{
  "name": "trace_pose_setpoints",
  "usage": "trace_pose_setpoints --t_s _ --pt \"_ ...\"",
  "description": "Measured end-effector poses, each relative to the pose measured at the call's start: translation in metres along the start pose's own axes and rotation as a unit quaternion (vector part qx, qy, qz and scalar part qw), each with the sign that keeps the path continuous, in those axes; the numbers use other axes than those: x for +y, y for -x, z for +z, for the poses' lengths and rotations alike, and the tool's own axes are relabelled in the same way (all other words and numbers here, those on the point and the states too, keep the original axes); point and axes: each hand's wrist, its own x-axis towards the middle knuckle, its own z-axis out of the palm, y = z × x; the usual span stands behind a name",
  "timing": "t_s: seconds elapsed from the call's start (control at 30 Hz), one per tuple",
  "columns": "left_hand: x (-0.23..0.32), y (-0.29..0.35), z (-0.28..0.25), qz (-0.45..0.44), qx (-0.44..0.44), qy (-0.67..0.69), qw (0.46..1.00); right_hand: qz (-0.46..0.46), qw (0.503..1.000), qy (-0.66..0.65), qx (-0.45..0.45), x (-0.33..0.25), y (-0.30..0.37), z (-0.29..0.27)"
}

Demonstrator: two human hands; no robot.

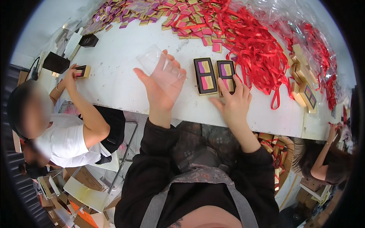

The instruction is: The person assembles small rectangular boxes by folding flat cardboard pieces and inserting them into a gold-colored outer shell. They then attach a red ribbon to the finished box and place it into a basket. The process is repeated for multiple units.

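My left hand (165,91) is raised over the white table, palm up, holding thin clear plastic pieces (150,57) between thumb and fingers; how many cannot be told. My right hand (235,100) rests its spread fingertips on the near part of a black-and-gold box (225,62), with the thumb beside it. Just left of that, a second open box (205,75) lies untouched. It shows two small wrapped pieces, one purple and gold above one pink and gold. The right box shows similar pieces, partly covered by my fingers.
Red ribbon loops (262,53) heap beside the right box. Small wrapped pieces (190,17) spread along the far side. Gold boxes (302,76) stack at the right. A co-worker (68,133) at the left handles a small box (82,72); another person (327,163) sits at the right.
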Motion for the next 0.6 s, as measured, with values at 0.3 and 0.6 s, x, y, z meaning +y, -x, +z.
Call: trace_pose_setpoints --t_s 0.3,0.6 --pt "-0.041 0.010 0.047 0.068 0.119 -0.082 0.987 0.006 0.965 -0.170 0.199 0.020 0.025 -0.051" --pt "-0.083 0.013 0.033 0.021 0.186 -0.074 0.980 -0.095 0.967 -0.168 0.165 0.023 0.054 -0.092"
